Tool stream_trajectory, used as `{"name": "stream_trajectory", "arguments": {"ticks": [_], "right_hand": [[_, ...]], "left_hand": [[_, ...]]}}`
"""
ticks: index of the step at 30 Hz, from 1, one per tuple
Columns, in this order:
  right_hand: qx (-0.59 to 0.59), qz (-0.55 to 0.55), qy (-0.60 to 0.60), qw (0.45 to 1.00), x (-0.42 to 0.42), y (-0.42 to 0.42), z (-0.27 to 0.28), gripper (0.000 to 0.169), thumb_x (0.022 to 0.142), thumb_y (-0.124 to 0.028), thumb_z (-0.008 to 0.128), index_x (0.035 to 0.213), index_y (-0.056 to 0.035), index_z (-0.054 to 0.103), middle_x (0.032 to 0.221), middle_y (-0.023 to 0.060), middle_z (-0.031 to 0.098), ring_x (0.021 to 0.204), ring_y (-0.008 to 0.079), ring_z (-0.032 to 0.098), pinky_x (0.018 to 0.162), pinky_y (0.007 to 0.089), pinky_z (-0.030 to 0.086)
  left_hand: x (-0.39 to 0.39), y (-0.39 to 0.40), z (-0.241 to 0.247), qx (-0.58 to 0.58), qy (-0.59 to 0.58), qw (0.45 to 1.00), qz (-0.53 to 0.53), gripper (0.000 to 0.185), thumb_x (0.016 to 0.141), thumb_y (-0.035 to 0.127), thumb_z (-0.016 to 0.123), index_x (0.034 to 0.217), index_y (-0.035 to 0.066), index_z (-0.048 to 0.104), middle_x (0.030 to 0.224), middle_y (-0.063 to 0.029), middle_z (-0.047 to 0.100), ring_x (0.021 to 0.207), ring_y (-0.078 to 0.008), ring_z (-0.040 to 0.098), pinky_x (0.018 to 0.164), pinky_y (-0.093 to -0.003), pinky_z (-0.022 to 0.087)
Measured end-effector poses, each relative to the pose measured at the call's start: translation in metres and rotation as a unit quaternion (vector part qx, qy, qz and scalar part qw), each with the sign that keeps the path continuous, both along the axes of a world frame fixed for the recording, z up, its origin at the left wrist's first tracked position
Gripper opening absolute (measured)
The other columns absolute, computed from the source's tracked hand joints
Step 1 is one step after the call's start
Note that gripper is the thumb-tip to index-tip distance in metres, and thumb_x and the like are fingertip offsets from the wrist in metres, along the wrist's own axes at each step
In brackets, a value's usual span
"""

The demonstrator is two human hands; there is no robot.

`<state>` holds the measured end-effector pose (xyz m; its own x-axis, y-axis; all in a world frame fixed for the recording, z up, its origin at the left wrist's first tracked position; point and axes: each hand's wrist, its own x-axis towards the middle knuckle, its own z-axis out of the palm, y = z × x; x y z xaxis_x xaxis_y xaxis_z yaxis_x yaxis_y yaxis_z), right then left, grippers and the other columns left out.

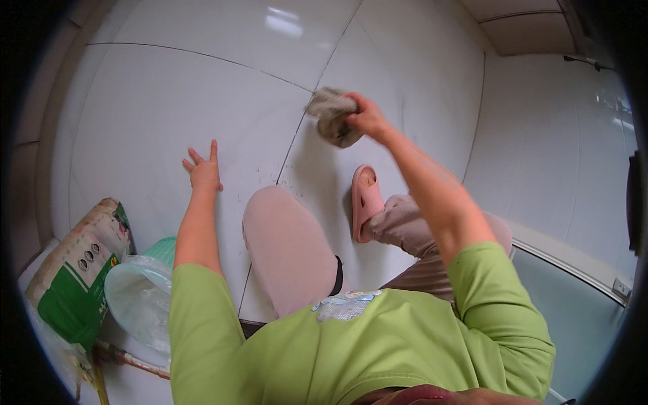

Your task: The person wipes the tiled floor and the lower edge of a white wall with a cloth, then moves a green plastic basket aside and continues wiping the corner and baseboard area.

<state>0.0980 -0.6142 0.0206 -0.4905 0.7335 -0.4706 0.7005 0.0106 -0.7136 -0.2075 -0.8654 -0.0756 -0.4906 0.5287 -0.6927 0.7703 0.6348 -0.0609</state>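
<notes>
My right hand (368,117) grips a crumpled grey-brown cloth (333,114), which hangs partly folded below the fingers. The cloth is over a dark joint line between large white tiles; whether it touches the floor I cannot tell. My left hand (203,168) is spread on the glossy tiled floor (136,116), fingers apart and holding nothing. Small dark specks and smudges mark the tile around the joint, just beyond my bent knee (283,238). My foot in a pink slipper (367,202) rests below the cloth.
A green-and-white printed bag (81,273) leans at the lower left. Beside it are a lined plastic bin (136,291) and a long reddish stick (144,365). Brown skirting (61,126) edges the left side. To the right stand a white panel (536,142) and a frosted pane in a metal frame (562,314).
</notes>
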Motion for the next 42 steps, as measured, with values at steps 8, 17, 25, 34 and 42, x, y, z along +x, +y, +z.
{"name": "stream_trajectory", "arguments": {"ticks": [8, 17, 25, 34, 42], "right_hand": [[-0.048, -0.007, 0.045, 0.998, 0.033, 0.129, 0.054, 0.042, 0.086, -0.006, 0.062, 0.126, -0.0103, 0.05, 0.11, 0.0031, 0.058, 0.103, 0.0169, 0.056, 0.089, 0.0333, 0.048], [-0.038, -0.092, 0.159, 0.982, 0.032, 0.175, -0.071, 0.058, 0.09, -0.024, 0.065, 0.143, -0.0155, 0.042, 0.13, 0.0021, 0.054, 0.118, 0.0157, 0.05, 0.101, 0.0292, 0.038], [0.479, 0.184, 0.008, 0.858, -0.097, 0.15, -0.164, 0.059, 0.086, -0.047, 0.06, 0.135, -0.0165, 0.05, 0.142, 0.0098, 0.045, 0.135, 0.0398, 0.028, 0.112, 0.0492, 0.023], [0.287, 0.662, 0.26, 0.641, -0.164, -0.079, -0.152, 0.057, 0.07, -0.027, 0.075, 0.122, -0.0162, 0.055, 0.139, 0.0072, 0.047, 0.128, 0.0418, 0.038, 0.109, 0.0501, 0.03], [0.279, 0.616, 0.266, 0.687, -0.242, -0.063, -0.157, 0.052, 0.077, -0.018, 0.069, 0.126, -0.0167, 0.052, 0.14, 0.009, 0.047, 0.126, 0.0388, 0.04, 0.111, 0.0493, 0.027]], "left_hand": [[0.004, 0.006, -0.004, -0.006, -0.02, 0.999, -0.025, 0.134, 0.056, 0.006, 0.087, 0.15, 0.039, -0.004, 0.153, -0.031, -0.002, 0.136, -0.0572, 0.014, 0.105, -0.0514, 0.038], [0.012, -0.023, 0.001, 0.114, -0.204, 0.972, -0.017, 0.088, 0.073, 0.024, 0.079, 0.147, 0.017, 0.031, 0.143, -0.0221, 0.04, 0.136, -0.0347, 0.035, 0.109, -0.042, 0.035], [0.16, -0.102, 0.044, 0.41, -0.27, 0.706, 0.511, 0.077, 0.082, 0.012, 0.068, 0.147, 0.011, 0.029, 0.144, -0.0191, 0.041, 0.128, -0.0342, 0.046, 0.102, -0.0428, 0.044], [0.166, -0.143, 0.135, 0.724, -0.085, 0.044, 0.683, 0.093, 0.089, 0.024, 0.063, 0.15, 0.011, -0.006, 0.155, -0.0198, 0.01, 0.133, -0.0406, 0.036, 0.105, -0.0556, 0.039], [0.114, -0.181, 0.145, 0.729, -0.025, -0.13, 0.672, 0.06, 0.094, 0.023, 0.054, 0.14, -0.004, 0.027, 0.142, -0.0232, 0.033, 0.133, -0.0407, 0.034, 0.105, -0.052, 0.043]]}}
